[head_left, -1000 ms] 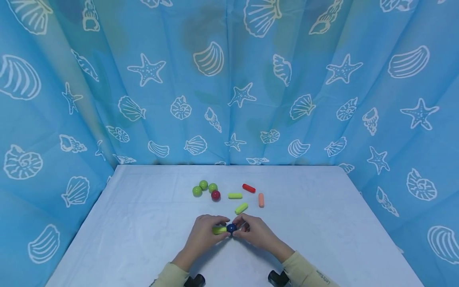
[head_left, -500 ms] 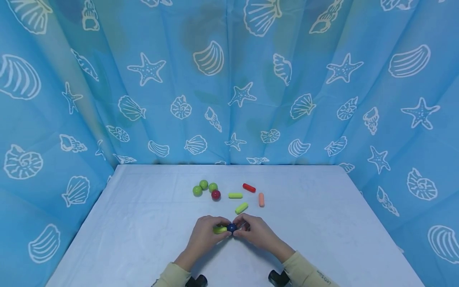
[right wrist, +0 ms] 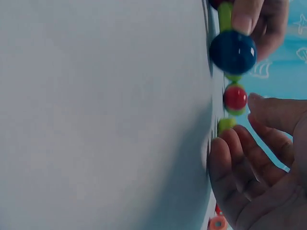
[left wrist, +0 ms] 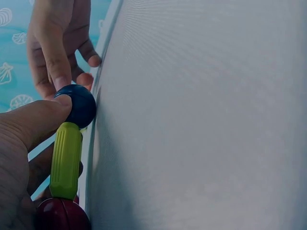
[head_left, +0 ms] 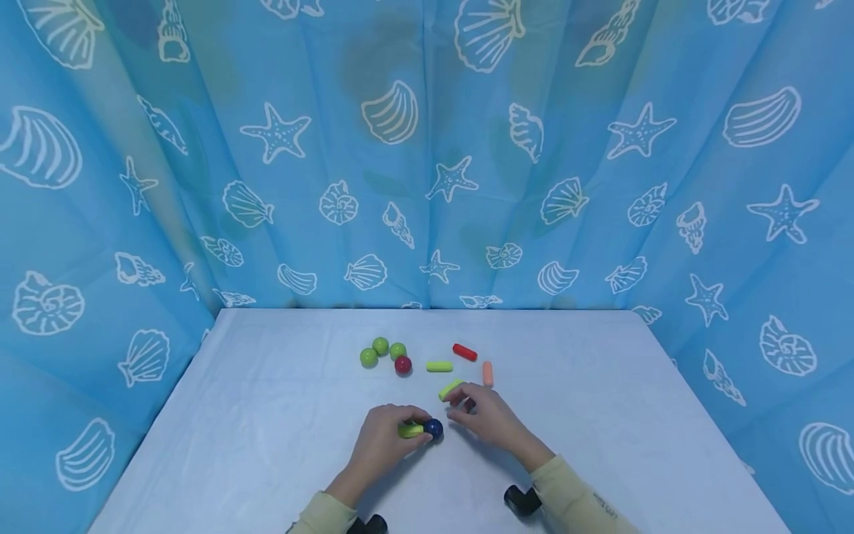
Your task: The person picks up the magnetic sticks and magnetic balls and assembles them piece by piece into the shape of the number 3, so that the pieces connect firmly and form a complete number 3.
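My left hand grips a yellow-green ribbed building rod joined to a glossy blue ball at one end. In the left wrist view a dark red ball sits at the rod's other end; in the head view the hand hides it. The left thumb presses on the blue ball. My right hand is apart from that piece, its fingers loosely bent around nothing. Its fingertips overlap the near end of a loose yellow-green rod in the head view.
Farther back on the white table lie several green balls beside a red ball. To their right are another yellow-green rod, a red rod and a salmon-pink rod. A blue shell-patterned curtain hangs behind.
My right hand has let go of the blue ball and moved away from it, up and to the right, toward the loose yellow-green rod. The left hand stays nearly in place, still holding its piece.
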A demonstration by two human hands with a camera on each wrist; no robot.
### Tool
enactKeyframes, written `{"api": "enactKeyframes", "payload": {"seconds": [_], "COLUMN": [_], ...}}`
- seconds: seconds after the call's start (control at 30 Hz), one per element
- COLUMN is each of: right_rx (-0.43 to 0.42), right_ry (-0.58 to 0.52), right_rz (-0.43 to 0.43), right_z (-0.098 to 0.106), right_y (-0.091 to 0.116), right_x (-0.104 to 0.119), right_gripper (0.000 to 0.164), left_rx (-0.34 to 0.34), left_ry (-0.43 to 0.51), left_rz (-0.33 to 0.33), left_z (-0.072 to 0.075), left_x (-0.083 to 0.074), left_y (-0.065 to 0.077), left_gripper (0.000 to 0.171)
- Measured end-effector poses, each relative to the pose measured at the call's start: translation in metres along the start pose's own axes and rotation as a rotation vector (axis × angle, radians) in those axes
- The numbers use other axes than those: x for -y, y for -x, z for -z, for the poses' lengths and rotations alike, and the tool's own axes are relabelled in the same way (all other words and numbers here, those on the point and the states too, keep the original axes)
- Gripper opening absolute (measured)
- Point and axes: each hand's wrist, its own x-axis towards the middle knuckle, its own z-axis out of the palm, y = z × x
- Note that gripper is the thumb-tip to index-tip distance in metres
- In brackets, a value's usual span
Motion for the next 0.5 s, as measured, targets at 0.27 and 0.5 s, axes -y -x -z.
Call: {"api": "enactKeyframes", "payload": {"seconds": [0.27, 0.5], "right_rx": [-0.126, -0.122], "right_ry": [0.049, 0.097], "right_rz": [-0.009, -0.003], "right_z": [0.005, 0.007], "right_y": [-0.017, -0.029], "right_x": [-0.009, -0.012], "right_gripper": [0.025, 0.03], "left_rx": [0.027, 0.017], "left_ry": [-0.001, -0.025], "left_rz": [0.039, 0.029], "left_z": [0.001, 0.0], "left_x": [-0.003, -0.003], "left_y": [0.0, 0.0], "left_gripper": [0.026, 0.026]}}
